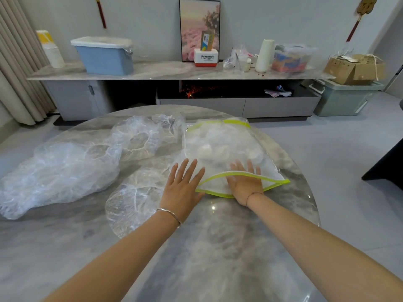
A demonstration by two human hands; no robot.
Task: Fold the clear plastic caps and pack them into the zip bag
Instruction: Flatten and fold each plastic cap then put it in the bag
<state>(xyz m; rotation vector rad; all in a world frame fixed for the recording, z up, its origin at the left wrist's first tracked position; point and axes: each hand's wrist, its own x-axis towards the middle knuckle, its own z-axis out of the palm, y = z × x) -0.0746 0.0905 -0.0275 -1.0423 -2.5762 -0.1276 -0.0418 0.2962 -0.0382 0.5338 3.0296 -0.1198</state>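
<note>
My left hand (182, 186) lies flat on the desk (218, 247), fingers straight and spread, holding nothing, its fingertips against the left corner of the zip bag (226, 144). My right hand (244, 183) is flat too, gripping nothing, its straight fingers slid into the bag's open yellow-green mouth and blurred under the clear top layer. What is packed inside shows only as pale lumps. Loose clear plastic caps (137, 140) lie left of the bag. A white box (206, 56) on the far shelf reads "Panasonic".

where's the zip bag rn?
Head view: the zip bag lies on the table, right of centre, open mouth toward the person. Right hand is in the mouth, left hand at its left edge; loose caps lie further left.
</note>
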